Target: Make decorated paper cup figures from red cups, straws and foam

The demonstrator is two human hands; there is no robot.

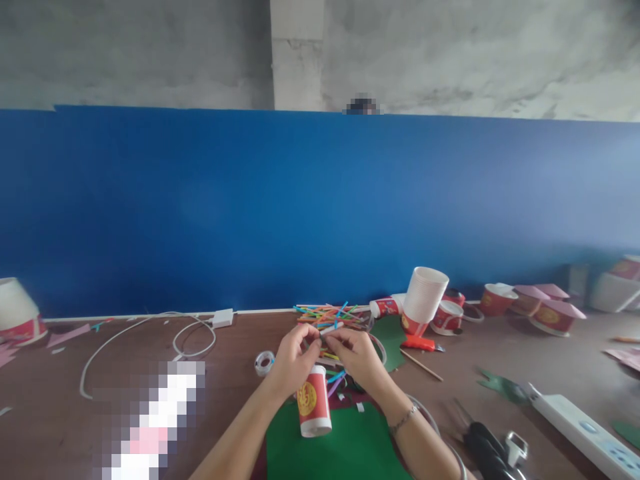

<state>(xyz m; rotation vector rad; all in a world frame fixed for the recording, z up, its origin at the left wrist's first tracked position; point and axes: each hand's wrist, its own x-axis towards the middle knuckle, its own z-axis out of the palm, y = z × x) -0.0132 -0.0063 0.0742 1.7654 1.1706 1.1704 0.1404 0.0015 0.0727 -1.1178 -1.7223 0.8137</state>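
Note:
My left hand (299, 355) and my right hand (357, 357) meet over the table, fingers closed in a pinch. A small white strip or tube (331, 329) shows at the fingertips, with a bit of blue by it; its kind is unclear and the fingers partly cover it. Just below the left hand is a red and white paper cup (314, 403) with a gold emblem, on green paper (340, 445). Behind the hands lies a pile of thin coloured strips (327, 312). A clear roll of tape (264, 363) is left of my left hand.
Right of the hands are stacked paper cups (424, 297), an orange utility knife (419, 343), a wooden stick (421, 365), black-handled scissors (483, 443) and a power strip (583, 427). Pink-topped cups (556, 317) stand farther right. A white cable (100, 353) lies left. A blue partition (280, 213) rises behind.

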